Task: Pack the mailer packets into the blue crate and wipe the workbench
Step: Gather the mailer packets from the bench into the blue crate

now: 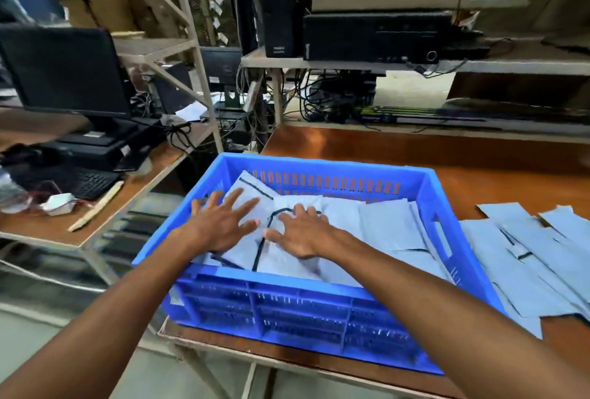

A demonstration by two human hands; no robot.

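Both forearms reached in from the near edge. The left hand and right hand lay side by side, fingers straight and spread, palms pressed flat on the packets inside the crate. Neither hand gripped anything.

The blue crate stood at the near left corner of the worktop, its left wall right along the left edge. Its near left corner seemed to sit almost at the drop, though blur there made that hard to judge. Grey packets filled it in an uneven heap, higher on the left under the hands and flatter toward the right wall. More loose packets lay fanned out on the worktop just beside the crate's right wall, running to the right side of the view.

The chief risk looked to be the crate itself. A hard push on its left half, so close to the corner, could slide or tip it off. The packets looked slick, so the heap might slip sideways or spring up when the hands lifted, spilling over the rim. The right forearm passed close above the loose packets and could sweep some off the near edge. No wiping could start while they covered that side.
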